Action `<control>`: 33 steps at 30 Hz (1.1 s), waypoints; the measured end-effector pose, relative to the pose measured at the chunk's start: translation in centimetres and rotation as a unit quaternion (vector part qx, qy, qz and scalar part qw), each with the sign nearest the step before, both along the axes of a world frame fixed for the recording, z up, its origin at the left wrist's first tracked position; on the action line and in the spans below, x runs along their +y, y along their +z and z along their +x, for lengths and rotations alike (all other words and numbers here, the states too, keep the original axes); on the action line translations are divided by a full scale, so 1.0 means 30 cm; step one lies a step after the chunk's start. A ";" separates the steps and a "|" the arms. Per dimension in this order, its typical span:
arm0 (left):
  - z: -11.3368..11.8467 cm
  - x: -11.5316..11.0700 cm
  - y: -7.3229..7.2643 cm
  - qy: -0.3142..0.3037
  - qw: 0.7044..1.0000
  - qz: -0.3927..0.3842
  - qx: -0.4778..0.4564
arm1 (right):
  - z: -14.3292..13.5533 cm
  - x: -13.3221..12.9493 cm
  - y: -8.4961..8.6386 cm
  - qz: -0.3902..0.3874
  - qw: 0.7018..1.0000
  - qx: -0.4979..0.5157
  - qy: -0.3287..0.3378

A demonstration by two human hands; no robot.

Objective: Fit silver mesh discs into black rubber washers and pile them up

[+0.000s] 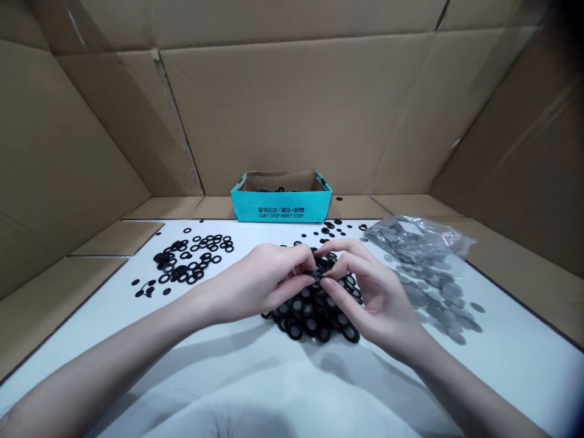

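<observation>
Both hands meet over a heap of black rings with grey discs in their centres [310,322] at the middle of the white table. My left hand [269,277] is closed in a pinch, thumb against forefinger, on the near edge of a small black ring. From the other side my right hand [365,277] grips the same black ring [318,277] between thumb and fingers. The fingers cover most of this ring, so whether a disc sits in it is hard to see.
Loose black rings [201,266] lie to the left. Grey discs [444,292] spread at right beside a clear plastic bag [415,234] of discs. A turquoise box [283,207] stands behind, with small black pieces inside. Small black discs [331,226] are scattered before it. Cardboard walls [292,109] enclose the table [515,340].
</observation>
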State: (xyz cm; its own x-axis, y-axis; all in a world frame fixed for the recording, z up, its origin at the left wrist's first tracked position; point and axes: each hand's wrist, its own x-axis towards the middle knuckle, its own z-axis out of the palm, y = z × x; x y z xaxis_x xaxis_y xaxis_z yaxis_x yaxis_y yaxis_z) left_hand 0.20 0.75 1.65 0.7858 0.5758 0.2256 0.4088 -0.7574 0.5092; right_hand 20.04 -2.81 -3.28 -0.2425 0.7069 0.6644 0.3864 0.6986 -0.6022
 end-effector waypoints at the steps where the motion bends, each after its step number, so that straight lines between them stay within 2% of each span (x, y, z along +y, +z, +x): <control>1: -0.001 0.002 0.002 0.000 1.000 0.000 -0.001 | 0.000 0.002 -0.002 0.007 1.000 -0.002 -0.006; 6: 0.000 0.013 0.002 0.014 1.000 -0.020 -0.019 | 0.006 0.015 -0.009 0.070 0.995 -0.052 -0.046; 13: 0.002 0.006 -0.007 0.019 1.000 0.004 -0.020 | 0.010 0.021 -0.011 0.103 0.988 -0.082 -0.078; 22: 0.009 0.003 -0.008 0.011 1.000 -0.002 0.011 | -0.012 0.001 0.003 0.060 0.995 -0.050 -0.062; 26: 0.004 0.003 0.002 0.018 0.999 0.010 0.034 | -0.017 0.001 -0.003 0.075 0.993 -0.048 -0.074; 33: 0.004 0.000 -0.011 0.024 0.998 -0.029 -0.042 | -0.003 0.017 -0.002 0.055 0.995 -0.054 -0.059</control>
